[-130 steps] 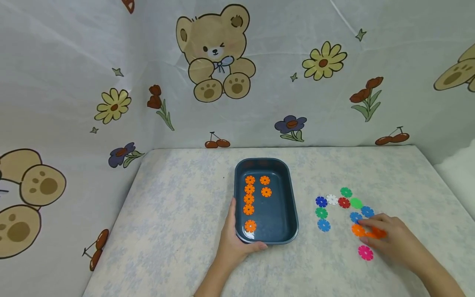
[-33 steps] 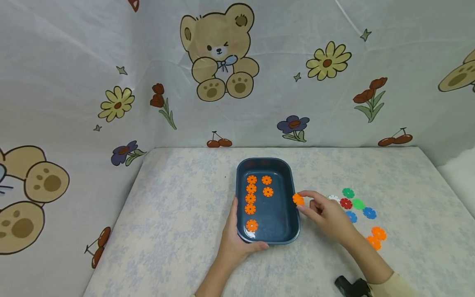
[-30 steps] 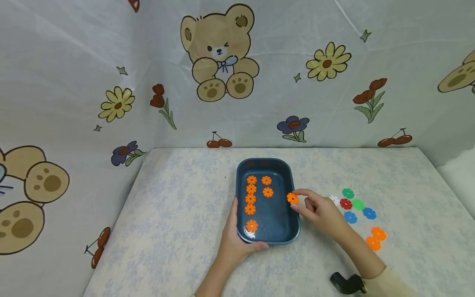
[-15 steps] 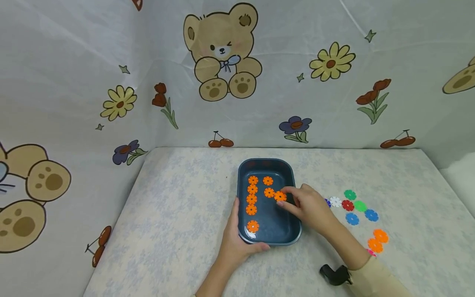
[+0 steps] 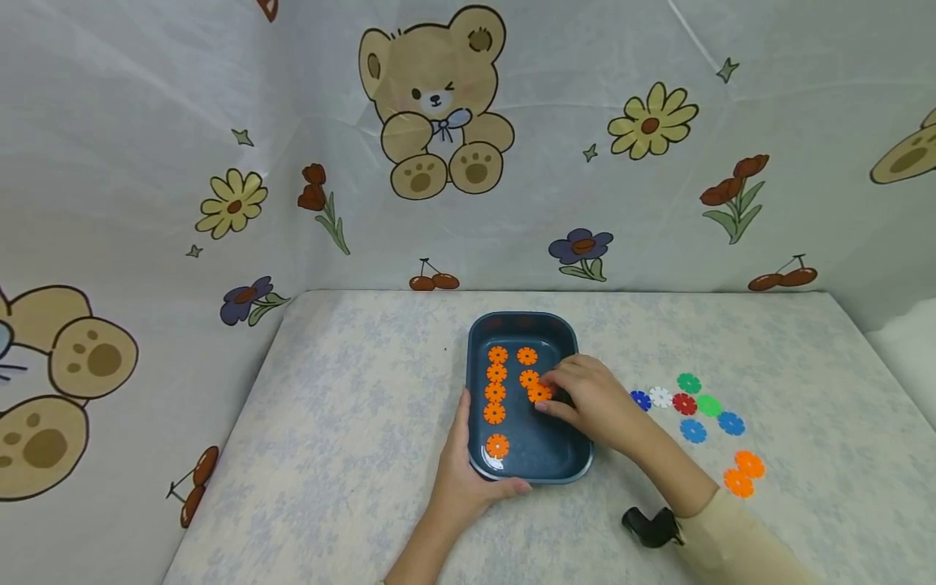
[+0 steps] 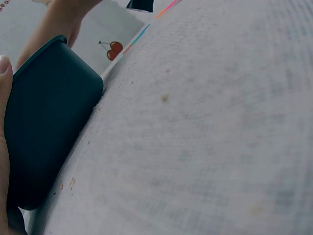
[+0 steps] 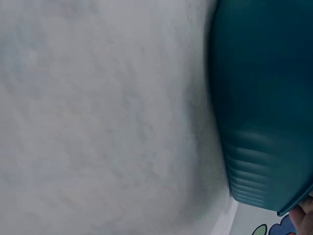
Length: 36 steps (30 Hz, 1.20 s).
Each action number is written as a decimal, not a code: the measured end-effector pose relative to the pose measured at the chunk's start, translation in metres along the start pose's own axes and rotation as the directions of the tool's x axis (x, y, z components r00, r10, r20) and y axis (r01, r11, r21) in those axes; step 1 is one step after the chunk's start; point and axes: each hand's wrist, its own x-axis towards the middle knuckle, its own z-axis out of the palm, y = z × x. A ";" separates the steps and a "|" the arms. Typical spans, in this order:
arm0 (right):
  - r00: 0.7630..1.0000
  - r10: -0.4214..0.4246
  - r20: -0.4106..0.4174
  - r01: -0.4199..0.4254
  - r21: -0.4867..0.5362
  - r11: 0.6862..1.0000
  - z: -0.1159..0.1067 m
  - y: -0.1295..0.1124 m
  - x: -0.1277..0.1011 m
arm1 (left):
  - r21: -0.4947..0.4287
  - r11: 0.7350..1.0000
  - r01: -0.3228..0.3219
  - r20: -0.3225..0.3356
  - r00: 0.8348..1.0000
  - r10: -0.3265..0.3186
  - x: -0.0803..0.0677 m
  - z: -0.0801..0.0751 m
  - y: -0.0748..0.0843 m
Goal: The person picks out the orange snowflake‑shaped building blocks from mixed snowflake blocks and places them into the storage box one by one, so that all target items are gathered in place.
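Orange disc (image 5: 540, 392) number seven is now over the floor of the tray (image 5: 578, 455), pinched in your right hand (image 5: 585, 398) just below the second one in the short column. A second ago that same disc was only at the tray's right rim, and a few seconds back your hand was way out on the table (image 5: 351, 390) picking through the loose pile, so the carry-over is basically done. I can't tell from the head view if the disc is touching the bottom yet or a hair above it; your fingertips are curled round it and cover part of it.

Your left hand (image 5: 457, 479) hasn't budged: it's wrapped round the near left corner of the tray, thumb along the left wall, fingers curled under the front edge, holding it steady. The left wrist view shows only the tray's dark outer side (image 6: 44, 122) against the cloth.

Inside the tray you've got a column of four orange discs (image 5: 496, 383), a lone one (image 5: 497, 446) near the front, and two (image 5: 527, 366) in the second column. Looks to me like you're building that second column to match the first.

Out on the right, two more orange ones (image 5: 744, 473) sit together near the edge, apart from the blue, white, red and green bunch (image 5: 687, 400).
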 end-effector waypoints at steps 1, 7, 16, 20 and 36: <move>1.000 -0.004 0.015 0.004 -0.003 1.000 0.000 0.000 0.001 | 0.000 1.000 -0.004 0.000 1.000 0.004 0.000 0.000 0.000; 0.996 0.009 0.092 -0.007 -0.015 1.000 0.000 0.001 0.006 | -0.002 1.000 -0.016 0.003 1.000 0.016 0.000 0.000 -0.002; 0.994 -0.032 0.104 0.051 -0.180 0.982 0.006 -0.006 0.021 | 0.018 1.000 -0.005 -0.010 1.000 0.005 0.000 -0.002 -0.003; 0.991 -0.010 0.135 0.038 -0.208 0.977 0.012 -0.007 0.025 | 0.018 1.000 0.010 -0.002 1.000 -0.010 0.000 -0.001 -0.002; 0.993 -0.009 0.117 0.035 -0.214 0.976 0.016 -0.007 0.026 | 0.023 1.000 0.008 -0.002 1.000 -0.008 0.000 0.000 -0.002</move>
